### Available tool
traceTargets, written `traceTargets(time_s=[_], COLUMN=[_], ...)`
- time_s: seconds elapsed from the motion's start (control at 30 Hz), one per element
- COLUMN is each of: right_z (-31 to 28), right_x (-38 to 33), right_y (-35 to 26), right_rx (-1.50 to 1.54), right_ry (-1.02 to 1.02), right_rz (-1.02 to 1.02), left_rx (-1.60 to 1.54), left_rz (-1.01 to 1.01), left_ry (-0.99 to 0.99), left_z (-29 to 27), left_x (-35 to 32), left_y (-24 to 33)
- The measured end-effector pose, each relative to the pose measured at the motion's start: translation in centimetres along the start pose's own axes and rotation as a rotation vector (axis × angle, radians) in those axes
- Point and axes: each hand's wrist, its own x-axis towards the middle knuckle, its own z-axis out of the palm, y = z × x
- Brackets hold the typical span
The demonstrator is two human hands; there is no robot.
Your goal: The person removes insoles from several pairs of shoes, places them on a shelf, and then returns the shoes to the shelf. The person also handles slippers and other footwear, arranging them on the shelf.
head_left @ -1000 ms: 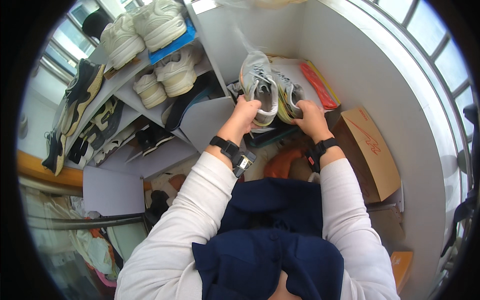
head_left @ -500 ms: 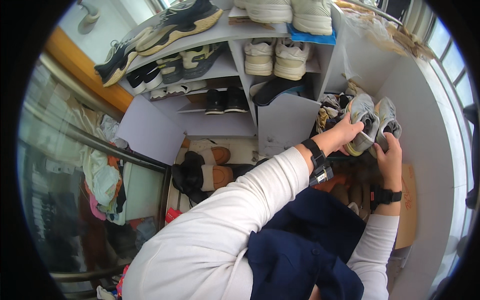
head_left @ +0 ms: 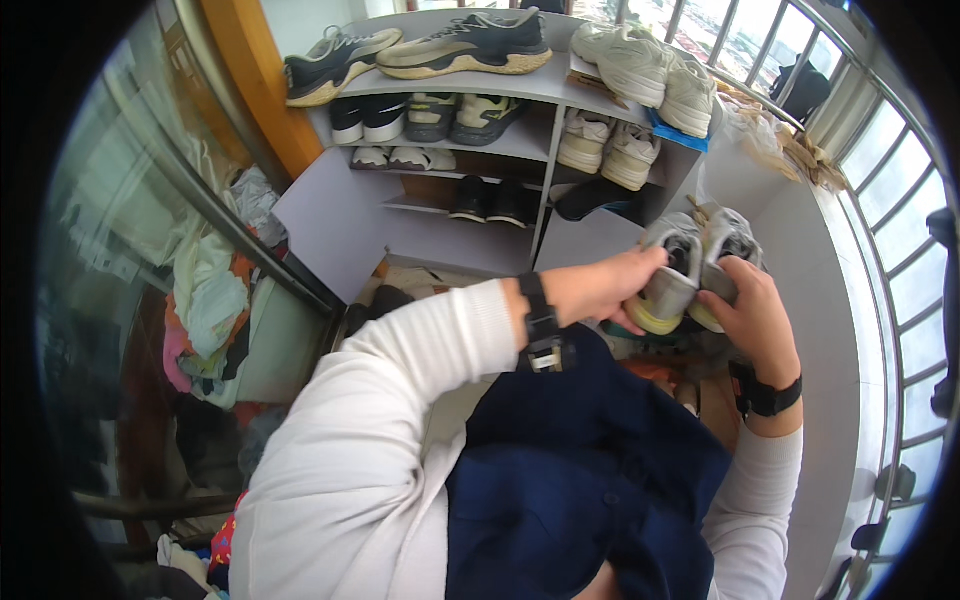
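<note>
Two grey sneakers with yellowish soles are held side by side, to the right of the shoe cabinet. My left hand (head_left: 622,288) is closed on the left sneaker (head_left: 672,270), gripping its side near the heel. Around the right sneaker (head_left: 735,235) my right hand (head_left: 752,310) is closed, its thumb at the heel. Both sneakers are tilted, their openings partly turned toward me. A black band with a small box sits on each wrist.
A grey shoe cabinet (head_left: 550,165) stands ahead with its doors open. Dark running shoes (head_left: 465,48) and white sneakers (head_left: 640,65) sit on top; several more pairs fill its shelves. Glass panels with clothes (head_left: 210,300) behind are at left. A white wall (head_left: 830,300) and barred window lie right.
Both hands and the sneakers now appear further left and closer to me. The sneakers' heels have turned more toward me. My view has shifted, showing more of the window.
</note>
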Motion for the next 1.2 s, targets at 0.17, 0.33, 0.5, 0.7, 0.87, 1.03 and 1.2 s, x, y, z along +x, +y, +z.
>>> traceTargets(time_s=[0.17, 0.33, 0.5, 0.7, 0.87, 1.03, 1.2], right_z=[3.5, 8.5, 13.7, 19.2, 25.1, 28.8, 28.3], right_x=[2.2, 4.4, 7.7, 10.3, 8.9, 7.4, 7.6], right_y=[-7.0, -11.3, -13.6, -14.4, -15.1, -15.2, -14.4], right_rx=[0.071, 0.234, 0.291, 0.336, 0.438, 0.475, 0.459], right_ry=[-0.070, -0.198, -0.396, -0.450, -0.423, -0.469, -0.481], right_rz=[-0.212, -0.316, -0.337, -0.268, -0.172, -0.173, -0.228], left_rx=[-0.016, -0.076, -0.111, -0.192, -0.246, -0.225, -0.234], left_rz=[-0.006, 0.016, 0.030, 0.109, 0.158, 0.113, 0.034], left_ry=[0.154, 0.331, 0.533, 0.672, 0.767, 0.904, 0.866], left_z=[-4.8, -9.2, -12.8, -15.9, -18.7, -19.6, -20.0], left_x=[-10.5, -17.2, -19.7, -19.5, -19.7, -19.7, -19.3], left_y=[-1.2, -4.3, -7.5, -9.8, -13.5, -16.8, -17.3])
